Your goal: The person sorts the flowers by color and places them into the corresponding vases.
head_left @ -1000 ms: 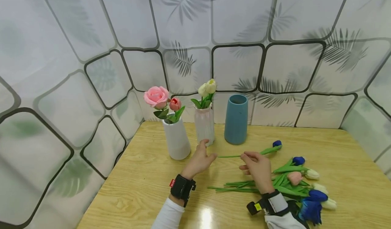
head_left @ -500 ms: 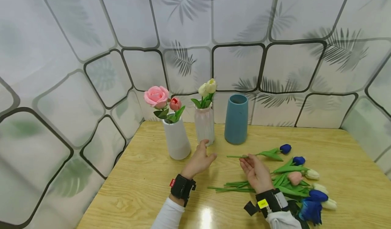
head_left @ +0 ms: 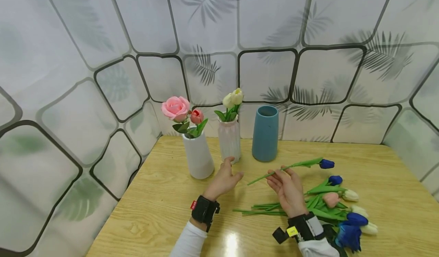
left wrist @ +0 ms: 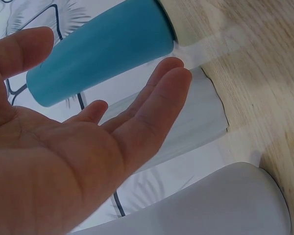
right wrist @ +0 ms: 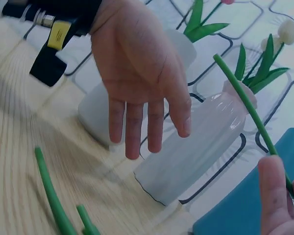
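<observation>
My right hand (head_left: 289,190) pinches the green stem of a blue tulip (head_left: 327,164) between thumb and fingers, palm turned partly up. The stem (right wrist: 250,105) slants, its cut end toward the left and the bloom to the right. My left hand (head_left: 223,180) holds nothing; its fingers are extended, thumb apart, in front of the ribbed whitish vase (head_left: 229,140). That vase bears cream tulips (head_left: 233,98). Behind the tulip's stem stands a blue vase (head_left: 265,135) with no flowers. In the left wrist view, the left palm (left wrist: 63,161) faces the camera.
A white vase (head_left: 198,156) with a pink rose (head_left: 175,108) and a red tulip (head_left: 197,116) stands at left. Several loose flowers, including a pink tulip (head_left: 331,199) and a blue rose (head_left: 349,237), lie on the wooden table (head_left: 154,211) at right. A patterned curtain rises behind.
My right hand has rolled from back-up to palm partly up, and the tulip's stem has tilted, its cut end now lower. My left hand stays in place.
</observation>
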Demonstrator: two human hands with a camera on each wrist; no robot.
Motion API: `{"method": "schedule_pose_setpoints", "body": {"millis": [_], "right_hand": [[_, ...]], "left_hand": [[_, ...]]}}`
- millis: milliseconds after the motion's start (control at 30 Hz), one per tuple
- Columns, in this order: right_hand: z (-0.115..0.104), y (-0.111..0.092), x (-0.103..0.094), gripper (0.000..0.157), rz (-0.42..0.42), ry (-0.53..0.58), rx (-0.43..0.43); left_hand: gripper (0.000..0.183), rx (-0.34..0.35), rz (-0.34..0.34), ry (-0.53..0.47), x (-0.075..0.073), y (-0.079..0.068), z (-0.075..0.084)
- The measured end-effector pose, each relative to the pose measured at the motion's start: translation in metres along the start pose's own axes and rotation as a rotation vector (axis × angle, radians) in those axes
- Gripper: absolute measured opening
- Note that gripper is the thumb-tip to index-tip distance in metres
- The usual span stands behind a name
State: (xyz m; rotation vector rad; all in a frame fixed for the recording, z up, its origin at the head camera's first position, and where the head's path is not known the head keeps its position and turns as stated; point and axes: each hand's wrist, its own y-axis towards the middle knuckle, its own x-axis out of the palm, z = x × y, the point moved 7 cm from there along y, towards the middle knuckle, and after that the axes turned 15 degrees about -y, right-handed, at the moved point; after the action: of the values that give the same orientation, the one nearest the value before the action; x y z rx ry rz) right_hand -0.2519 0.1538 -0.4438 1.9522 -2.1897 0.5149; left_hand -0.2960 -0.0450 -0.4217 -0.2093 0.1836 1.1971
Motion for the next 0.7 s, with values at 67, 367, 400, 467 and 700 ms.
{"method": "schedule_pose_setpoints", "body": {"millis": [67, 367, 400, 467, 700], "right_hand": [[-0.003, -0.001, 0.000, 0.029, 0.022, -0.025, -0.028], [-0.022, -0.009, 0.002, 0.025, 0.148, -0.221, -0.317], [-0.025, -0.010, 0.002, 0.024, 0.165, -0.240, -0.365], [-0.032, -0.014, 0.002, 0.024, 0.204, -0.281, -0.462], [-0.052, -0.026, 0.005, 0.023, 0.304, -0.490, -0.704]], "left_hand": [[0.067, -0.003, -0.001, -0.002, 0.000, 0.000, 0.000], [0.064, 0.020, 0.011, 0.032, 0.001, 0.002, -0.001], [0.065, 0.024, 0.015, 0.034, 0.002, 0.003, -0.002], [0.066, 0.030, 0.009, 0.033, 0.006, 0.006, -0.003], [0.067, 0.042, -0.038, 0.017, 0.025, 0.017, -0.014]]}}
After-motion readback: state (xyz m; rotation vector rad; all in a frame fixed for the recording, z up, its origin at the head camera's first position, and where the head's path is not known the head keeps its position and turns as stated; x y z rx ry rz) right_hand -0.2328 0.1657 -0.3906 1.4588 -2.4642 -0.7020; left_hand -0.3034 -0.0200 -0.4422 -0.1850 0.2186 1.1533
